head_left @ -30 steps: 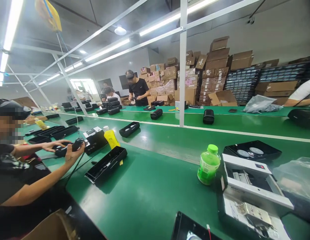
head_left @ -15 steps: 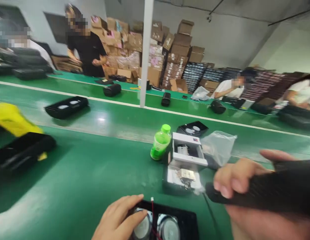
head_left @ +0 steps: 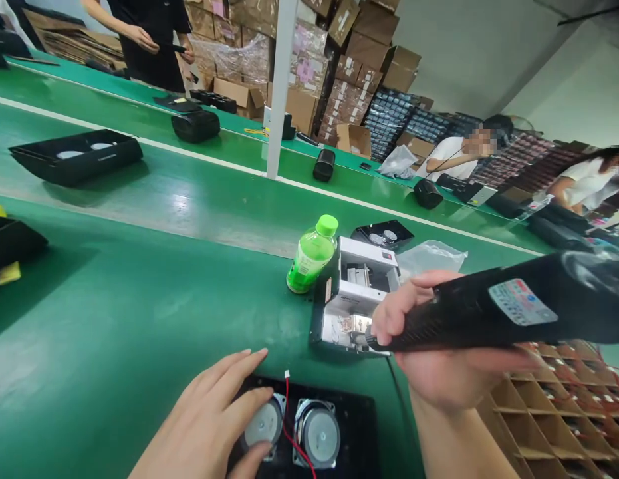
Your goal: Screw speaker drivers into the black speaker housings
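My right hand [head_left: 439,376] grips a black electric screwdriver [head_left: 459,306] with a label on its side, held almost level. Its front end is over the lower opening of a black-and-white screw feeder [head_left: 371,293], where my fingers partly hide the tip. Below, a black speaker panel [head_left: 359,426] lies on the green bench with two round speaker drivers [head_left: 323,436] facing up. A red wire [head_left: 288,399] with a white plug runs between the drivers. My left hand [head_left: 209,406] rests at the panel's left side, fingers apart around the left driver.
A green bottle [head_left: 314,256] stands left of the feeder; a plastic bag [head_left: 431,256] and another speaker panel [head_left: 383,234] sit behind it. A divided cardboard box [head_left: 543,426] is at lower right. Beyond the white post [head_left: 282,93], people [head_left: 152,40] work along the line.
My view has tilted down and shifted. My right hand has brought the screwdriver leftward to the feeder. The left hand stays by the panel, now lower around the left driver.
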Motion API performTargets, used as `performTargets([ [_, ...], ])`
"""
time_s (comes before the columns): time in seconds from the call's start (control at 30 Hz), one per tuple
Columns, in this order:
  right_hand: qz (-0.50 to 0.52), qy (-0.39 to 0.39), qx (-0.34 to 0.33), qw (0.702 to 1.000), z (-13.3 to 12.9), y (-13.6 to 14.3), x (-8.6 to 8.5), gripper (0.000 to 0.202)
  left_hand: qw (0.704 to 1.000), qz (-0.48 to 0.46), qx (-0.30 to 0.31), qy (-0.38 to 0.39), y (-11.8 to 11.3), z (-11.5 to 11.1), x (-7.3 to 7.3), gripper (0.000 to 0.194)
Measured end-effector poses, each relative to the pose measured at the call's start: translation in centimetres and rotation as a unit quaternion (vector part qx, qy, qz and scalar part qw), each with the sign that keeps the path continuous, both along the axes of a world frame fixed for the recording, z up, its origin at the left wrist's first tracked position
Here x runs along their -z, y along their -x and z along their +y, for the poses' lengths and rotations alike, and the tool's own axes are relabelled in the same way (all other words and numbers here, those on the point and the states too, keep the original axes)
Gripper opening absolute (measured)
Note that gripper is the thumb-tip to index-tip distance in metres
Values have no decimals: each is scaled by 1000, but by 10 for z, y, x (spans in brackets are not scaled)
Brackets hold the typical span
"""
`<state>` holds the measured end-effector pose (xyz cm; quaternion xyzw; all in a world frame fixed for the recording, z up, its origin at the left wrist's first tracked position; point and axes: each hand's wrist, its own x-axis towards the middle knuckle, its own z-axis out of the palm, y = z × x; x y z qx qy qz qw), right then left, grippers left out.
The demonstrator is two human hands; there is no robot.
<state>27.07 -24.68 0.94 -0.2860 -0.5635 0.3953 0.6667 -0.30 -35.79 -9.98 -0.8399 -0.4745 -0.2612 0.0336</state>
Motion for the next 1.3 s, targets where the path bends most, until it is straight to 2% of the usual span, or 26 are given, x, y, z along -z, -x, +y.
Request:
performTargets([
  [0.2, -27, 8, 35, 999, 1, -5, -5, 79, 1000, 13, -7, 22, -8, 1, -22, 32],
  [0.3, -20, 9, 67, 998, 2, -8, -4, 83, 999, 7, 0, 38, -7, 1, -24, 37],
  [0.47, 14, 64, 64, 996, -8, -4, 8, 79, 998, -42, 10, 46, -3, -3, -21, 47],
  [0.53, 36, 60, 71, 995, -15, -7, 8, 80, 996, -79, 26, 36, -6, -4, -25, 46],
  [0.63, 78, 33, 58, 995, -28, -18, -6, 78, 993, -98, 60, 26, -19, -3, -35, 38],
  [0.77, 99, 72, 86, 989, -47, -25, -35, 57, 995, -50, 75, 49, -51, -2, -48, 27],
  [0.83, 84, 77, 68, 991, -57, -23, -41, 47, 994, -31, 71, 75, -66, -1, -49, 27],
  [0.9, 73, 66, 43, 994, -66, -19, -37, 40, 991, -9, 68, 111, -77, 0, -48, 28],
  [1.03, 81, 58, -3, 995, -78, -14, -14, 67, 977, 36, 54, 203, -86, 5, -46, 38],
  [1.13, 77, 76, -25, 994, -80, -14, 0, 74, 962, 57, 60, 259, -87, 10, -49, 43],
  [1.3, 94, 106, -26, 990, -74, -15, 8, 73, 958, 88, 86, 260, -88, 20, -52, 46],
])
